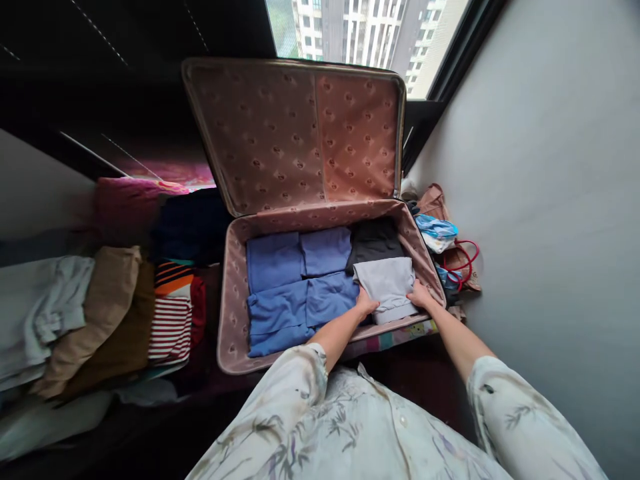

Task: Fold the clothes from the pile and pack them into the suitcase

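Observation:
An open suitcase (pixel 231 293) with pink patterned lining lies in front of me, its lid (pixel 300 133) propped upright. Inside, several folded blue garments (pixel 295 287) fill the left and middle. A folded black garment (pixel 374 241) sits at the far right, and a folded grey garment (pixel 387 283) lies in front of it. My left hand (pixel 367 305) grips the grey garment's near left corner. My right hand (pixel 420 295) holds its near right edge by the suitcase wall.
Left of the suitcase lie piles of clothes: a red-and-white striped item (pixel 171 320), tan and brown fabric (pixel 107 313), pale cloth (pixel 45 313), and dark and pink fabric behind. Bags with red handles (pixel 453 257) stand against the grey wall at right. A window (pixel 365 33) is above.

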A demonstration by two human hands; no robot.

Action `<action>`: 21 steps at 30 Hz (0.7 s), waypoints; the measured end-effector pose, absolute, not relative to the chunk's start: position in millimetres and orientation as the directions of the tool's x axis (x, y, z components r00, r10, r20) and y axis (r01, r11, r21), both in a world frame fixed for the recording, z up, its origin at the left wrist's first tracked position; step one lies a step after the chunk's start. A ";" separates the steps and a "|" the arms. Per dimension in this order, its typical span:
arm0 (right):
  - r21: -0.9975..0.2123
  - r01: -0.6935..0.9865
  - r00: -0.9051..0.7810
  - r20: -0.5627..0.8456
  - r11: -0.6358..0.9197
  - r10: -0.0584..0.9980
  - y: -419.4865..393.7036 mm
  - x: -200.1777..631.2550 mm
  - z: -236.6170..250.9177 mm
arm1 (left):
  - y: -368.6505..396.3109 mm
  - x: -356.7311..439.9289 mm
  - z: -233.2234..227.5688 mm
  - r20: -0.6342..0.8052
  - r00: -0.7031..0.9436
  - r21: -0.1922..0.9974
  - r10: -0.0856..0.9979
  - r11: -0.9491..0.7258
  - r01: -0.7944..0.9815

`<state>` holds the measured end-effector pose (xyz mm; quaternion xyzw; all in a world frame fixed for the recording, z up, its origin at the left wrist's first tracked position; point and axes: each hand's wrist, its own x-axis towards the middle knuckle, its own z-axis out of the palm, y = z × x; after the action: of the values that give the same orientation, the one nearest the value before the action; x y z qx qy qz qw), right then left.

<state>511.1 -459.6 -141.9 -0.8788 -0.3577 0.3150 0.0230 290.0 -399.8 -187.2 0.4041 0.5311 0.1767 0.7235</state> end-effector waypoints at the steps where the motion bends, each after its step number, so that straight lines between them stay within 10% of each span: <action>1: -0.233 0.627 0.546 -0.550 -0.744 0.632 -457.8 511.4 -146.1 | -400.9 291.4 -188.9 -0.649 0.333 0.758 0.684 0.622 0.199; 10: -0.076 0.686 0.546 -0.603 -0.724 0.581 -449.5 512.9 -149.9 | -402.8 298.9 -184.5 -0.688 0.244 0.718 0.684 0.593 0.365; 21: -0.164 0.637 0.559 -0.574 -0.753 0.599 -444.9 515.2 -152.8 | -400.1 306.9 -189.4 -0.739 0.186 0.668 0.648 0.667 0.330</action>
<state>515.2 -444.9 -152.8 -0.8824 -0.3502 0.3128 -0.0309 306.9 -400.1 -189.4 0.3899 0.6266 0.1198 0.6641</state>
